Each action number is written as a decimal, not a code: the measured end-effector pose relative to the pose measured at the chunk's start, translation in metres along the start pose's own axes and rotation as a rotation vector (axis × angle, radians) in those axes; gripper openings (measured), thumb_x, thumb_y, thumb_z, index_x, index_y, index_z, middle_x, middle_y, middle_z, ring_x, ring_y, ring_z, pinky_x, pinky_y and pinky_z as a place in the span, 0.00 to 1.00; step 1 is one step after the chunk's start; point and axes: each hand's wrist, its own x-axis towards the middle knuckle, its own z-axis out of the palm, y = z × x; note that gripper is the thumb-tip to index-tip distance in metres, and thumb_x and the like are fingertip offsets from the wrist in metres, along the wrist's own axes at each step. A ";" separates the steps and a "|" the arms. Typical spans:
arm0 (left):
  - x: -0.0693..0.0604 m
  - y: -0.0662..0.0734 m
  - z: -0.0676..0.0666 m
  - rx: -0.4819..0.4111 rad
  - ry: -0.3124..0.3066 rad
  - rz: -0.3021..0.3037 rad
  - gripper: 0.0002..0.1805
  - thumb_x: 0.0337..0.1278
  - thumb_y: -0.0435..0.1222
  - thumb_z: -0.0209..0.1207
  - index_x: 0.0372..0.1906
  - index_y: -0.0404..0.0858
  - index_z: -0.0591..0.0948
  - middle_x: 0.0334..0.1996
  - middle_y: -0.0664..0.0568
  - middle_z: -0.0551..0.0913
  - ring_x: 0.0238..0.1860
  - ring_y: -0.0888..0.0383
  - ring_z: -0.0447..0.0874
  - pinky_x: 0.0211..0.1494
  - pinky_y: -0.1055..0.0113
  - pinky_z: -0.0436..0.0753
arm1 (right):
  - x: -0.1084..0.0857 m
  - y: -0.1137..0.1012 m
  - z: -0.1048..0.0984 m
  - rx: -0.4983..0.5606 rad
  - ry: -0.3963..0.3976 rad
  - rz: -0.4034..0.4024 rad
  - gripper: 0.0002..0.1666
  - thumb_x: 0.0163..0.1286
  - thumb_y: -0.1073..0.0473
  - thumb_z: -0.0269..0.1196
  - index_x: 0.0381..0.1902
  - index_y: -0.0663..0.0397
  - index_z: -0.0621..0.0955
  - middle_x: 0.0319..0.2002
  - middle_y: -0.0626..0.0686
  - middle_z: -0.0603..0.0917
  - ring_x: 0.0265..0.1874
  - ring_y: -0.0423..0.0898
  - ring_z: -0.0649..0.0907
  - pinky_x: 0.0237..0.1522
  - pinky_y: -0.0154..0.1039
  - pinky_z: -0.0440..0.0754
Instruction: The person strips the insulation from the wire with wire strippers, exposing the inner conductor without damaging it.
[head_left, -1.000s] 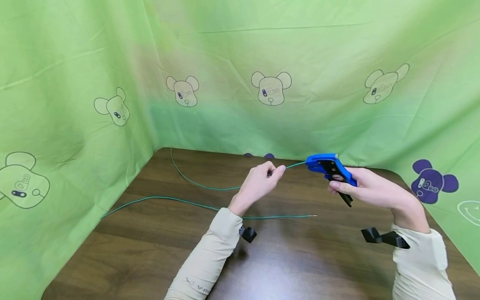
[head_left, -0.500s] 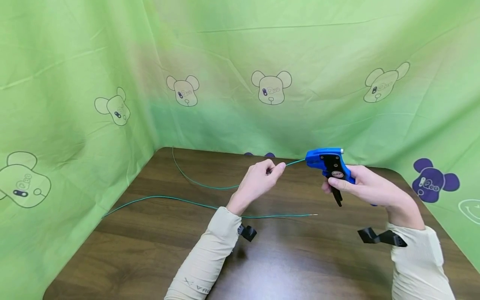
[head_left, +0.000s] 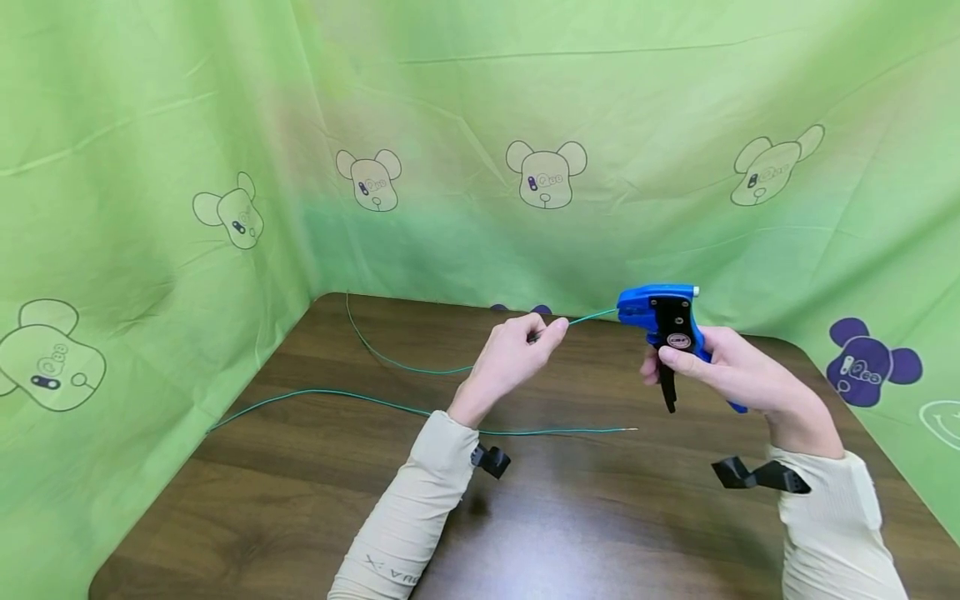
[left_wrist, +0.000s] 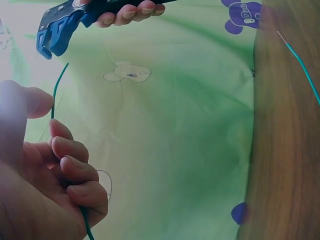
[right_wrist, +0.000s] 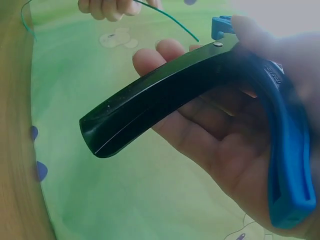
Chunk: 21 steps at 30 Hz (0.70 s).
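My left hand (head_left: 510, 354) pinches a thin green wire (head_left: 592, 317) between thumb and fingers; its tail runs back through the curled fingers. In my right hand (head_left: 731, 362) is a blue and black wire stripper (head_left: 678, 321), raised above the table, its nose toward the left hand. In the left wrist view the wire's short free end stands just apart from the stripper's (left_wrist: 55, 35) parted jaws. The right wrist view shows the black lever (right_wrist: 150, 100) and blue handle (right_wrist: 292, 165) spread apart, with the fingers around the tool.
A second green wire (head_left: 555, 432) lies across the dark wooden table (head_left: 600, 517), its bare tip pointing right. The pinched wire's tail curves to the table's back left. Green printed cloth (head_left: 450, 100) hangs around the back and sides.
My right hand has tilted the wire stripper more upright and raised its head slightly. The left hand, with the wire, has shifted up only a little.
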 end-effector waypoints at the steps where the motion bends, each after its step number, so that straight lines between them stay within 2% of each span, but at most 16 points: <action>1: 0.000 0.000 0.000 0.000 0.004 0.001 0.24 0.69 0.57 0.53 0.21 0.47 0.71 0.19 0.59 0.68 0.23 0.61 0.67 0.28 0.67 0.67 | 0.000 0.000 0.000 0.003 0.002 0.001 0.11 0.78 0.72 0.49 0.44 0.70 0.79 0.37 0.58 0.87 0.38 0.47 0.88 0.46 0.32 0.80; 7: 0.000 0.002 -0.003 -0.003 0.023 0.029 0.27 0.69 0.56 0.53 0.18 0.45 0.66 0.16 0.59 0.63 0.21 0.61 0.62 0.26 0.67 0.63 | 0.001 0.001 0.001 0.030 -0.003 0.002 0.11 0.78 0.72 0.48 0.44 0.70 0.78 0.37 0.59 0.87 0.39 0.48 0.87 0.46 0.33 0.81; 15: -0.002 0.003 -0.006 -0.047 0.033 0.071 0.32 0.67 0.58 0.53 0.15 0.44 0.58 0.13 0.62 0.52 0.18 0.63 0.50 0.23 0.67 0.53 | 0.001 0.000 0.002 0.046 -0.010 -0.020 0.11 0.78 0.73 0.48 0.44 0.70 0.79 0.37 0.59 0.87 0.39 0.48 0.87 0.46 0.34 0.81; 21: -0.003 0.002 -0.007 -0.055 0.000 0.136 0.33 0.68 0.60 0.53 0.15 0.45 0.59 0.13 0.62 0.53 0.18 0.64 0.51 0.23 0.68 0.53 | 0.001 0.000 0.003 0.060 -0.024 -0.047 0.11 0.77 0.75 0.48 0.45 0.71 0.78 0.37 0.60 0.86 0.39 0.48 0.87 0.45 0.35 0.81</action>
